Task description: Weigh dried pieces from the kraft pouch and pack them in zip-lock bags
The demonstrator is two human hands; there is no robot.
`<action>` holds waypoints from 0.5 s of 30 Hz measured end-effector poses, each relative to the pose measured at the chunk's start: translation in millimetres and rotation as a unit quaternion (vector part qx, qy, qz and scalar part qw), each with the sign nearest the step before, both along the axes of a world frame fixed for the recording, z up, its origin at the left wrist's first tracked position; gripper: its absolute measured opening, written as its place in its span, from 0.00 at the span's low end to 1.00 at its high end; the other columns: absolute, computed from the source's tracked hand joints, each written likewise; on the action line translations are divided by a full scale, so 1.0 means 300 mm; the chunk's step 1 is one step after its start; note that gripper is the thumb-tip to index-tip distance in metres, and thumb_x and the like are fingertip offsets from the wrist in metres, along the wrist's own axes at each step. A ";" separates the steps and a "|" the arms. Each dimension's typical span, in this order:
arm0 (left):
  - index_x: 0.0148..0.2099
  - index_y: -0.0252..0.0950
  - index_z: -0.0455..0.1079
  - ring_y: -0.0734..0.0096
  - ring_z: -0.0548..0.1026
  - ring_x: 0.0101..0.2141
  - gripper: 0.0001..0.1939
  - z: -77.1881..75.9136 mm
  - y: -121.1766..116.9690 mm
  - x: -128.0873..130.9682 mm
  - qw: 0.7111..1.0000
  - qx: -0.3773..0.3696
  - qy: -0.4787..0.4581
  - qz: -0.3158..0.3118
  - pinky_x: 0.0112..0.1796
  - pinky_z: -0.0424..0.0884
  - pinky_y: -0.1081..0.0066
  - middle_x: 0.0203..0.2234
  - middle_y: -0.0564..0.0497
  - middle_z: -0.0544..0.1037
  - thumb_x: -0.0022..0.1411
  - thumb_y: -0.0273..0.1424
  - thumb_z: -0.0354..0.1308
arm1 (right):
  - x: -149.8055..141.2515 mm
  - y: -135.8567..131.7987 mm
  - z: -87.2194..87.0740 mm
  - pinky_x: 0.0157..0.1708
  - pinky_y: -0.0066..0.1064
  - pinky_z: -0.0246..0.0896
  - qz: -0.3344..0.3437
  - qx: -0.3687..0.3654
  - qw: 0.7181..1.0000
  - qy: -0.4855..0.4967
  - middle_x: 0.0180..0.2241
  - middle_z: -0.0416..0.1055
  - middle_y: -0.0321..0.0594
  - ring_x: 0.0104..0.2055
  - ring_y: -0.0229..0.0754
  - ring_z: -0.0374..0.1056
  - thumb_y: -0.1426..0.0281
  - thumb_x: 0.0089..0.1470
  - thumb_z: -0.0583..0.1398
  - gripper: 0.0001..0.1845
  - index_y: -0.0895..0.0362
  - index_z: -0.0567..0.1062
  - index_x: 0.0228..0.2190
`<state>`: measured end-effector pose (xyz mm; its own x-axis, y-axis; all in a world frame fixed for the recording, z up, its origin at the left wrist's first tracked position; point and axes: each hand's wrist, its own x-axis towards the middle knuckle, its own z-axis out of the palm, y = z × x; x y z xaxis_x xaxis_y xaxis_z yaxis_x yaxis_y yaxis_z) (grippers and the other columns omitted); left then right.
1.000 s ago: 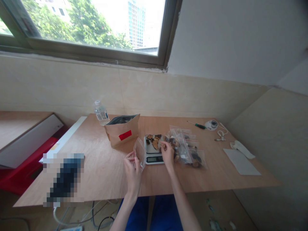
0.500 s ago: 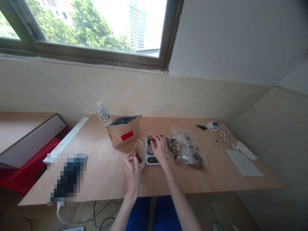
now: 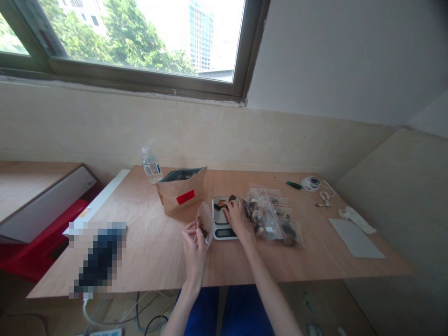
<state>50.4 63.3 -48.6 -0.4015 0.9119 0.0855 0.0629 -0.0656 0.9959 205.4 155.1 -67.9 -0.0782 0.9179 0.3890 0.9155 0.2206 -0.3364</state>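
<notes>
At a wooden table (image 3: 154,252), the left hand (image 3: 193,247) pinches a clear zip bag (image 3: 205,223) between its fingers, just beside a digital scale (image 3: 224,232). The right hand (image 3: 236,218) curls narrowly over dried pieces (image 3: 220,204) on the scale's pan, next to more filled bags (image 3: 269,219).

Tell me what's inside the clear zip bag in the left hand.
The clear zip bag in the left hand holds a few dark brown pieces near its lower end. The hand hides part of the bag, so anything behind it cannot be seen.
</notes>
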 end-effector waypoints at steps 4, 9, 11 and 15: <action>0.36 0.37 0.55 0.59 0.69 0.50 0.12 0.004 0.000 0.002 1.000 0.000 0.001 -0.004 0.41 0.73 0.55 0.50 0.38 0.65 0.62 0.41 0.47 | 0.023 -0.013 -0.006 0.46 0.38 0.57 0.005 0.018 0.999 0.030 0.42 0.67 0.46 0.45 0.47 0.60 0.68 0.61 0.49 0.13 0.54 0.71 0.43; 0.35 0.36 0.56 0.62 0.70 0.48 0.13 0.005 0.006 0.006 1.000 0.018 0.001 0.009 0.42 0.73 0.57 0.48 0.39 0.66 0.61 0.41 0.49 | 0.044 0.018 -0.031 0.48 0.39 0.55 -0.014 0.035 0.993 0.109 0.42 0.68 0.47 0.45 0.45 0.61 0.71 0.61 0.45 0.16 0.57 0.70 0.42; 0.35 0.36 0.57 0.63 0.70 0.47 0.13 0.003 0.008 0.004 1.000 0.012 0.000 0.006 0.41 0.73 0.59 0.48 0.39 0.66 0.61 0.41 0.49 | 0.046 0.039 -0.032 0.48 0.41 0.55 -0.029 0.049 0.982 0.178 0.41 0.70 0.47 0.44 0.45 0.63 0.71 0.61 0.45 0.16 0.59 0.71 0.40; 0.35 0.36 0.58 0.63 0.71 0.46 0.12 0.001 0.014 0.002 1.000 0.020 -0.005 0.008 0.39 0.74 0.62 0.48 0.39 0.66 0.61 0.40 0.50 | 0.009 0.046 0.036 0.47 0.40 0.57 -0.048 0.081 0.941 0.326 0.40 0.71 0.48 0.44 0.44 0.65 0.66 0.59 0.48 0.15 0.59 0.71 0.38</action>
